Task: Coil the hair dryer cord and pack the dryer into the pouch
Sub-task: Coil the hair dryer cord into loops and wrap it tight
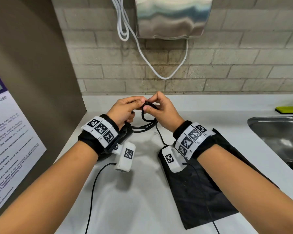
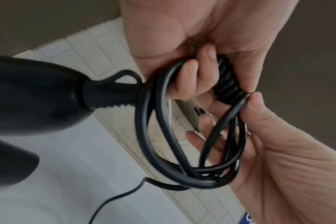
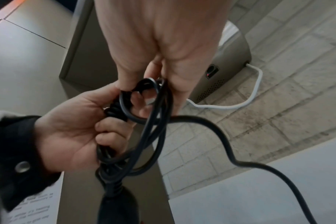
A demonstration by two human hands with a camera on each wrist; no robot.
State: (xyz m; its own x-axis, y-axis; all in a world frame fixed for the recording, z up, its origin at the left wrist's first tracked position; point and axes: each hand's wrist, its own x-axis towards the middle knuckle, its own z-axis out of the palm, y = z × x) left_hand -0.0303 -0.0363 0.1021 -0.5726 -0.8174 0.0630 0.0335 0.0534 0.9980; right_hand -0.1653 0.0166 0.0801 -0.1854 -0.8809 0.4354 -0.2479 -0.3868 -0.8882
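Note:
Both hands meet over the white counter point(image 1: 125, 200), near the back wall, holding the black hair dryer cord point(image 1: 145, 125). My left hand point(image 1: 135, 105) has its fingers curled round several coiled loops of cord point(image 2: 192, 183). My right hand point(image 1: 150, 105) pinches a strand at the top of the coil between thumb and fingertips point(image 2: 257, 100). The black dryer point(image 2: 38, 98) hangs from the cord below my left hand and is mostly hidden under that wrist in the head view. A loose tail of cord point(image 3: 223, 136) trails off to the right. The black pouch point(image 1: 198, 196) lies flat under my right forearm.
A steel sink point(image 1: 277, 132) is set into the counter at right, with a yellow-green sponge point(image 1: 288, 110) behind it. A steel wall unit point(image 1: 172, 17) with a white cable point(image 1: 142, 53) hangs above. A brown panel with a poster point(image 1: 7, 149) bounds the left.

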